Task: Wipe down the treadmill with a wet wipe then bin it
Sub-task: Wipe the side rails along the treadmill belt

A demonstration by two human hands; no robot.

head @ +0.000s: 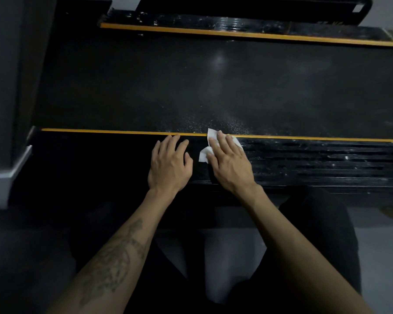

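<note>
Right hand (230,164) grip: fingers flat, pressing wet wipe (210,143) onto treadmill (145,87) near side rail (315,162) | left hand (169,163) flat, holding nothing, just beside | progress: mid-wipe; specks on rail and belt (225,123), binning left; no bin visible

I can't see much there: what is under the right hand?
A white wipe lies under the right hand, pressed flat on the treadmill's near side rail. Its corners stick out; its middle is covered.
</note>
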